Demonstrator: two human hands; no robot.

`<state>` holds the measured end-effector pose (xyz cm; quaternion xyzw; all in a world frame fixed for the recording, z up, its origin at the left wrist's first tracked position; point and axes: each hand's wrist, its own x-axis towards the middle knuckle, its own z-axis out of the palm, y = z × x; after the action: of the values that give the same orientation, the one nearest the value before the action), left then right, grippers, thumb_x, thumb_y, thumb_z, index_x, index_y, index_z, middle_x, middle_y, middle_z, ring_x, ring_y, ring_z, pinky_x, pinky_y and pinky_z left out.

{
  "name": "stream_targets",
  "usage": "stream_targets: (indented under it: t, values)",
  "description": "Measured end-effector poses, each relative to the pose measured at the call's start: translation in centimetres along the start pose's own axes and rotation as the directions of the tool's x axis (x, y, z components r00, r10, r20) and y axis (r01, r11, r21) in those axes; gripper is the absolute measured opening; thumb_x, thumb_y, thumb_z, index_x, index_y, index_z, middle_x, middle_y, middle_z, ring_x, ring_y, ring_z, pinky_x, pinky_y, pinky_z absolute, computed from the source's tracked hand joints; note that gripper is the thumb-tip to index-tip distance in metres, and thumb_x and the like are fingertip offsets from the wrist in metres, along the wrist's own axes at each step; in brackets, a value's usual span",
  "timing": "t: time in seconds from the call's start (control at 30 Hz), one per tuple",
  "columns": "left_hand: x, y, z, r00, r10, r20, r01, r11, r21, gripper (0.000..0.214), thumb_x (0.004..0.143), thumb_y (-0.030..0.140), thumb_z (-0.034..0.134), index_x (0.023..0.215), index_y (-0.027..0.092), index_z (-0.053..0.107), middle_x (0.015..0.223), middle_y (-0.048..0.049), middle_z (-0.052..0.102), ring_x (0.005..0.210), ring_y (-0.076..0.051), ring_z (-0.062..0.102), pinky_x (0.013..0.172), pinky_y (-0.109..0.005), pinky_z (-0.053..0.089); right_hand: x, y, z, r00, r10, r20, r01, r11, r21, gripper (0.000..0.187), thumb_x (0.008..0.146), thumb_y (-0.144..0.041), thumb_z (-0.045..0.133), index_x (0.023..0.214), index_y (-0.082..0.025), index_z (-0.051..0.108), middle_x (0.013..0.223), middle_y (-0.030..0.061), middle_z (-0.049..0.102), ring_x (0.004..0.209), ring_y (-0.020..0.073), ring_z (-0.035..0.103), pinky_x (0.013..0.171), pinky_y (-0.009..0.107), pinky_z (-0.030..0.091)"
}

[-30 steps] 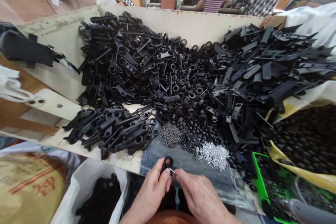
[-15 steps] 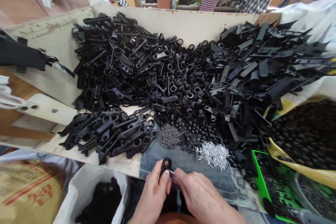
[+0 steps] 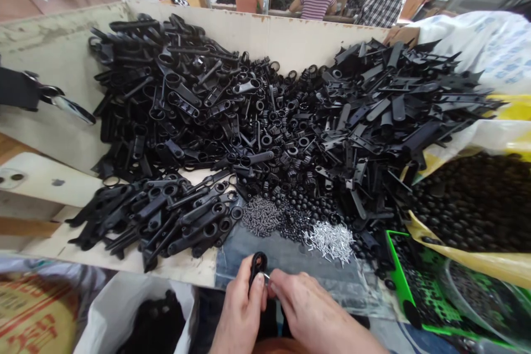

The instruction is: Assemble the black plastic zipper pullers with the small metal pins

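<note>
My left hand [image 3: 241,304] is closed round a black plastic part with a ring-shaped end [image 3: 259,261], which stands up above the thumb; the rest of it is hidden in the palm. Close against it on the right, my right hand [image 3: 294,293] is pinched on a small shiny metal piece [image 3: 266,276] that meets the black part. Its kind cannot be made out. Just beyond the hands lies a dark cloth-like sheet [image 3: 265,251]. On its far side are a heap of silver pins [image 3: 332,240] and a heap of small grey pieces [image 3: 261,215].
Ring-ended black parts [image 3: 182,215] lie in rows at left. Behind rise large piles of black parts [image 3: 186,88] and flat black pieces [image 3: 398,99]. A green tray [image 3: 396,271] and a sack of black balls [image 3: 477,204] stand right, a white bag [image 3: 99,315] left. People sit beyond the back board.
The camera view has shifted a little, so most of the bench appears further left. Both hands keep their hold, and the metal piece stays at the black part.
</note>
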<state>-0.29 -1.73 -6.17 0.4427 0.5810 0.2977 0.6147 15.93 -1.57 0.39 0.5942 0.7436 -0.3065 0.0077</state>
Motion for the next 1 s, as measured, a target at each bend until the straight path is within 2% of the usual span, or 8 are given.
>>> stream_targets:
  t: [0.1,0.23,0.33,0.5,0.7,0.87,1.0]
  values:
    - [-0.1,0.0,0.0,1.000,-0.009,0.002,0.009,0.999,0.047,0.058,0.089,0.062,0.060,0.130,0.022,0.061,0.065,0.0013,0.057,0.066,-0.022,0.054,0.065,-0.031,0.045,0.3,-0.4,-0.1,0.996,0.031,0.078,-0.028,0.999,-0.046,0.022,0.088,-0.006,0.058,0.102,-0.020,0.068,0.088,0.0084,0.080,0.076,0.0270,0.078,0.060,0.030,0.048]
    - [-0.1,-0.2,0.0,1.000,-0.012,0.007,0.012,0.997,0.080,0.056,0.090,0.062,0.058,0.130,0.022,0.061,0.065,0.0007,0.058,0.067,-0.022,0.056,0.068,-0.032,0.046,0.9,-0.9,0.1,0.968,0.087,0.236,-0.066,0.993,-0.094,0.043,0.074,-0.010,0.074,0.115,-0.014,0.065,0.089,0.0117,0.081,0.074,0.0317,0.079,0.056,0.031,0.051]
    - [-0.1,-0.6,0.1,1.000,0.000,0.001,-0.001,0.995,0.100,0.055,0.092,0.060,0.056,0.132,0.022,0.061,0.067,-0.0005,0.061,0.068,-0.023,0.058,0.067,-0.032,0.047,1.0,-0.8,0.6,0.966,0.051,0.252,-0.012,0.988,-0.154,0.053,0.073,-0.014,0.076,0.124,-0.010,0.062,0.093,0.0146,0.081,0.077,0.0329,0.079,0.060,0.033,0.056]
    - [-0.1,-1.4,0.2,0.997,0.065,-0.036,-0.060,0.992,0.113,0.051,0.094,0.057,0.053,0.130,0.023,0.063,0.067,-0.0018,0.065,0.067,-0.023,0.061,0.065,-0.032,0.049,0.7,0.4,1.5,0.982,-0.026,0.186,0.062,0.979,-0.193,0.050,0.081,-0.019,0.068,0.129,-0.010,0.058,0.099,0.0161,0.080,0.081,0.0296,0.079,0.069,0.033,0.058]
    - [-0.2,-1.6,0.5,0.992,0.100,-0.072,-0.093,0.992,0.085,0.046,0.094,0.053,0.056,0.127,0.023,0.066,0.072,-0.0046,0.071,0.069,-0.024,0.066,0.067,-0.031,0.051,0.9,1.2,2.8,0.988,-0.017,0.153,0.041,0.987,-0.158,0.045,0.082,-0.019,0.069,0.126,-0.014,0.058,0.093,0.0119,0.080,0.075,0.0253,0.078,0.066,0.029,0.056]
    - [0.2,-1.3,1.1,0.981,0.150,-0.123,-0.136,0.984,0.112,0.038,0.095,0.047,0.055,0.121,0.023,0.069,0.097,-0.0108,0.080,0.088,-0.028,0.074,0.079,-0.034,0.054,1.4,0.6,4.0,0.998,0.029,0.055,-0.017,0.978,-0.207,0.033,0.086,-0.007,0.063,0.118,-0.016,0.062,0.087,0.0112,0.080,0.066,0.0218,0.077,0.060,0.026,0.054]
    - [1.1,-1.8,0.3,0.984,0.168,-0.060,-0.158,0.977,0.146,0.036,0.091,0.043,0.058,0.118,0.022,0.069,0.107,-0.0117,0.081,0.105,-0.032,0.074,0.086,-0.036,0.056,1.4,-0.5,2.5,0.997,-0.064,-0.049,0.052,0.976,-0.212,0.025,0.086,-0.017,0.068,0.111,-0.014,0.066,0.094,0.0158,0.079,0.072,0.0260,0.077,0.061,0.030,0.057]
